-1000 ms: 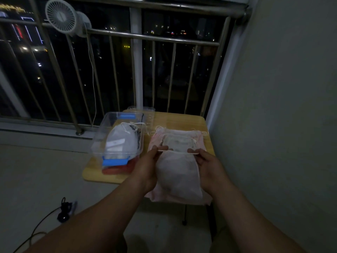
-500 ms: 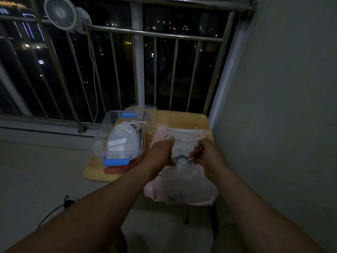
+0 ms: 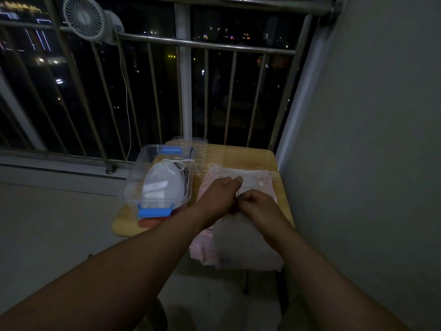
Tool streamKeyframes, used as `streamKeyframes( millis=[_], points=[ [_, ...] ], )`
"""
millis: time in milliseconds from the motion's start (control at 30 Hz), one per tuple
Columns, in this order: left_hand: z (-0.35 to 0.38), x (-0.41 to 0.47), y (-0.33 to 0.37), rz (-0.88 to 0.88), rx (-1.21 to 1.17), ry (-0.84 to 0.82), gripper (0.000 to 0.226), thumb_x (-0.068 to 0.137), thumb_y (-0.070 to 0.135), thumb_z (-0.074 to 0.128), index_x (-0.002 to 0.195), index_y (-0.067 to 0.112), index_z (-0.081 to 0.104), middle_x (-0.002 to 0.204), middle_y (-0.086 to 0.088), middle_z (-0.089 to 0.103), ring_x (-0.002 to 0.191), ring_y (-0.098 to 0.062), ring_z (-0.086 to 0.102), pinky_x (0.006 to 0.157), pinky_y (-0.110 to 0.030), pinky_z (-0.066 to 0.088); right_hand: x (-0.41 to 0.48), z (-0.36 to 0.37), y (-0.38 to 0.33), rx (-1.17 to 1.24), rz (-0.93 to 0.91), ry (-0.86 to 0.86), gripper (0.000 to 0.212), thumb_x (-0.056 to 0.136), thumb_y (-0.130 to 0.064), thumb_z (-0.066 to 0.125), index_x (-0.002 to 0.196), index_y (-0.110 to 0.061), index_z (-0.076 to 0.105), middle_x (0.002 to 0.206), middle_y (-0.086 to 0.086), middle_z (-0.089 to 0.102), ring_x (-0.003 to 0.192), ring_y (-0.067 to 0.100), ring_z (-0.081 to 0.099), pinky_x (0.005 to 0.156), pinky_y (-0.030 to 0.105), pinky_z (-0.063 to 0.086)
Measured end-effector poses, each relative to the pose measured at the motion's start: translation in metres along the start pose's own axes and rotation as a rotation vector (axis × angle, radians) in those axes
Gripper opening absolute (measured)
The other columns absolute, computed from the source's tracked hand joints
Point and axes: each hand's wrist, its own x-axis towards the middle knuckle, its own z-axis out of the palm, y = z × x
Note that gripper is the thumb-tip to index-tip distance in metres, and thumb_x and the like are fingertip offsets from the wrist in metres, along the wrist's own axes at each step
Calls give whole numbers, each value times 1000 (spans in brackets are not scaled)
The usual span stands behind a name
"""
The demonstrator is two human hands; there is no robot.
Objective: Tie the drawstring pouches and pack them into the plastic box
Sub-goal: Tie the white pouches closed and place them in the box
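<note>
Dark night sky and tiny city lights show behind a metal railing. One white fan is clipped to the top bar, and a thin cord hangs down from it. A grey wall stands on the right. A small wooden table sits in the corner, close to the railing and the wall.

On the left side of the table is the clear plastic box. It is open at the top. It has a blue latch on its near end. A white tied pouch lies inside the box. Something red peeks out from under the box. A clear lid lies behind the box.

On the right side of the table is a pile of pink pouches. On top of the pile lies a pale pouch. Its bottom hangs over the near edge of the table.

Both hands are at the top of this pale pouch, close together. The left hand has its fingers curled and pinches the thin drawstring. The right hand is curled tight too and pinches the same drawstring, right at the mouth of the pouch. It is dim, so the knot itself is hard to see.
</note>
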Motion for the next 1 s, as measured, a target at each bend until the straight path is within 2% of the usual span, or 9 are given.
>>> streamKeyframes(
  millis=[133, 267, 367, 433, 533, 700, 833, 900, 1000],
  points=[
    [5, -1, -6, 23, 67, 23, 43, 109, 40, 41, 77, 15, 55, 70, -4, 56, 64, -16, 54, 72, -36, 48, 2, 1, 13, 47, 22, 6, 15, 98, -22, 63, 100, -17, 77, 98, -4, 77, 98, 13, 70, 89, 31, 55],
    [1, -3, -13, -104, -353, 68, 45, 109, 44, 40, 72, 23, 52, 55, 6, 46, 51, -10, 44, 57, -27, 39, 6, -1, 28, 404, 181, 3, 20, 100, -24, 64, 102, -10, 78, 107, 7, 78, 109, 28, 71, 101, 46, 55],
    [-1, -1, -28, -186, -567, 131, 38, 107, 32, 38, 70, 23, 42, 60, 1, 32, 57, -16, 31, 66, -34, 36, 10, 0, 33, 648, 278, -17, 22, 98, -18, 66, 106, 0, 75, 115, 23, 73, 113, 38, 69, 102, 49, 55],
    [-1, 0, -32, -194, -565, 170, 33, 104, 26, 38, 71, 22, 43, 61, -1, 32, 58, -18, 32, 69, -37, 37, 10, 2, 32, 652, 305, -26, 19, 96, -15, 68, 101, 1, 76, 116, 28, 71, 112, 40, 69, 101, 48, 56],
    [-5, 2, -27, -138, -479, 194, 32, 108, 32, 39, 82, 16, 51, 60, 1, 37, 54, -15, 36, 59, -33, 41, 11, 3, 29, 581, 346, -46, 14, 92, -12, 71, 94, -2, 80, 111, 23, 74, 114, 40, 68, 106, 52, 52],
    [-13, 1, -23, -167, -553, 121, 50, 107, 52, 38, 63, 28, 39, 56, 5, 28, 48, -12, 21, 48, -28, 17, 10, 7, 26, 555, 400, -102, 17, 85, -8, 76, 99, 0, 79, 110, 19, 76, 112, 37, 69, 105, 50, 53],
    [-13, 4, -26, -142, -532, 77, 40, 106, 30, 36, 66, 25, 38, 59, 4, 25, 55, -16, 17, 43, -26, 20, 7, 13, 24, 418, 344, -175, 12, 86, -13, 74, 87, -2, 74, 99, 19, 73, 99, 35, 69, 96, 43, 55],
    [-13, 5, -25, -102, -468, 37, 34, 107, 30, 36, 79, 18, 50, 59, 3, 30, 52, -15, 22, 45, -27, 24, 4, 14, 24, 351, 311, -169, 20, 86, -13, 75, 94, 6, 73, 99, 24, 72, 98, 39, 69, 96, 44, 55],
    [-12, 8, -22, -92, -428, 32, 42, 111, 37, 36, 107, 3, 62, 61, -2, 48, 54, -16, 43, 54, -32, 39, -1, 14, 22, 354, 250, -234, 29, 87, -12, 73, 106, 10, 72, 113, 31, 70, 112, 46, 66, 108, 57, 49]
  ],
)
